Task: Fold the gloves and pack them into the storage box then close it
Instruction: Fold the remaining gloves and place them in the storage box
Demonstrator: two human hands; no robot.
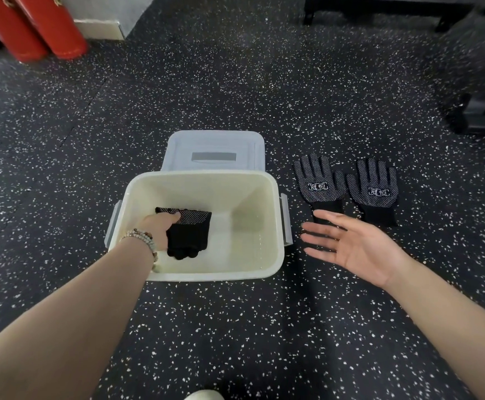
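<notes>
An open cream storage box (267, 264) sits on the floor in the middle of the head view. Inside it, my left hand (160, 228) grips a folded black dotted glove (190, 232) low against the box's left side. The box's translucent lid (215, 150) lies flat on the floor just behind it. To the right of the box, two black gloves with white dots lie flat, palms up, side by side: one (319, 183) nearer the box, the other (375, 190) further right. My right hand (353, 246) hovers open, palm up, just in front of the nearer glove's cuff.
The floor is black rubber with white speckles. Two red cylinders (33, 27) stand at the far left by a wall. A dark bench frame (385, 10) and dark equipment (478, 111) sit at the back right. A pale shoe tip (205, 395) shows at the bottom edge.
</notes>
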